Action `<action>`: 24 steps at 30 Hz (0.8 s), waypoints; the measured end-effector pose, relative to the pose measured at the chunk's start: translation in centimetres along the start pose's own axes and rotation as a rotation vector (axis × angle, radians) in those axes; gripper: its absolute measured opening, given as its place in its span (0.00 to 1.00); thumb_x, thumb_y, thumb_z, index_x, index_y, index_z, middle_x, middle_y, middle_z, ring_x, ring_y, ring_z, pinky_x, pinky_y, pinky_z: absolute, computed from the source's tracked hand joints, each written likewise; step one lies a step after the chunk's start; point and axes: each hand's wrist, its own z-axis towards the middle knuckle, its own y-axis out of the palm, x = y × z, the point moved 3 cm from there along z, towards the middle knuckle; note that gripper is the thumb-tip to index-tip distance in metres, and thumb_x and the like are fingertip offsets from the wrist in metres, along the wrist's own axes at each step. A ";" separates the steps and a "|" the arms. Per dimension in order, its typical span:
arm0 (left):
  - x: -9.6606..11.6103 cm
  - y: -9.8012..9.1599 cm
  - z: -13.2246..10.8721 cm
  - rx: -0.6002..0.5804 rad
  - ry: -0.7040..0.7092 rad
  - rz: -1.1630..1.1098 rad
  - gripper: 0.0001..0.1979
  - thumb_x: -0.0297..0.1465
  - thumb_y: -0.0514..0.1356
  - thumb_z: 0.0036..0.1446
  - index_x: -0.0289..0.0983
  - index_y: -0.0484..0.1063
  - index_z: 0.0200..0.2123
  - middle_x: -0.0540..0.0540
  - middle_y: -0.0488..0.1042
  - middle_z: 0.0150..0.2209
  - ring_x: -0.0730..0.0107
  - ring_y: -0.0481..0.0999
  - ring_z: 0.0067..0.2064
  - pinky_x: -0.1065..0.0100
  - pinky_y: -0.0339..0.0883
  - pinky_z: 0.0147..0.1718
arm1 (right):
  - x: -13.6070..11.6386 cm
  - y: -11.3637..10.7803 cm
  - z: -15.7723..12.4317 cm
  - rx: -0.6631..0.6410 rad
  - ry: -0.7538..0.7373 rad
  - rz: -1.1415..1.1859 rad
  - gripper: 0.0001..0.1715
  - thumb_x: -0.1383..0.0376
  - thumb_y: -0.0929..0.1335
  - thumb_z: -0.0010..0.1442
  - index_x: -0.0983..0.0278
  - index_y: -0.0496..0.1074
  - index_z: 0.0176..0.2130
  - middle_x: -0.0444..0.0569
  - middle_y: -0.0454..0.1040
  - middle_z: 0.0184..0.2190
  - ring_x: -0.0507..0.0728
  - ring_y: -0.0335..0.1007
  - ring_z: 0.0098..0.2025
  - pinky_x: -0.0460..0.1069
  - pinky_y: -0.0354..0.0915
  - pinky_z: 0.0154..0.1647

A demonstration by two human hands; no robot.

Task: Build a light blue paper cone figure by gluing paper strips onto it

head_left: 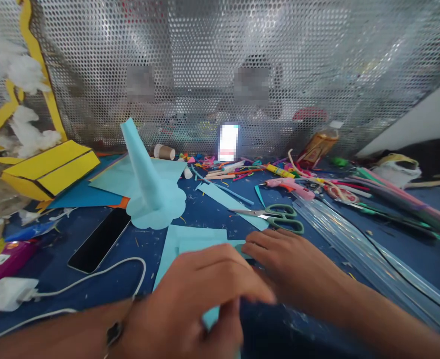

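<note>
Both forearms reach low across a dark blue work table (48, 264). The left hand (193, 299), a dark strap at its wrist, curls downward and pinches light blue paper (190, 247) between fingers and thumb, though motion blur softens the grip. The right hand (283, 262) comes in from the other side, fingers slightly spread and curved at the paper's edge; whether they grip it, you can't tell. Just beyond lie green-handled scissors (281, 218), blades open, and a pink glue gun (289, 189). A black smartphone (100, 240) sits left, clear glue sticks (339, 239) right, and a light blue paper cone (145, 184) stands farther off on its scalloped base.
</note>
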 end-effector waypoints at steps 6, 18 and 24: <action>-4.1 4.7 2.3 -0.167 0.012 0.133 0.06 0.32 0.61 0.68 0.36 0.75 0.44 0.44 0.77 0.47 0.57 0.76 0.51 0.53 0.71 0.52 | -0.7 0.9 2.2 0.025 -0.058 0.015 0.03 0.64 0.70 0.66 0.62 0.75 0.40 0.47 0.78 0.39 0.59 0.74 0.42 0.53 0.64 0.40; -3.6 4.5 2.3 0.159 0.141 0.282 0.14 0.21 0.54 0.68 0.38 0.68 0.29 0.49 0.71 0.28 0.64 0.70 0.29 0.59 0.60 0.29 | -1.4 2.2 2.7 0.487 -0.166 -0.046 0.06 0.67 0.68 0.64 0.62 0.70 0.32 0.45 0.75 0.29 0.56 0.67 0.32 0.54 0.56 0.35; -2.9 4.2 2.4 0.247 0.170 0.240 0.16 0.22 0.53 0.67 0.38 0.67 0.26 0.49 0.70 0.25 0.66 0.70 0.27 0.59 0.57 0.28 | -2.2 1.4 2.8 0.532 -0.176 -0.031 0.06 0.70 0.67 0.59 0.61 0.68 0.30 0.43 0.74 0.28 0.55 0.65 0.30 0.53 0.55 0.34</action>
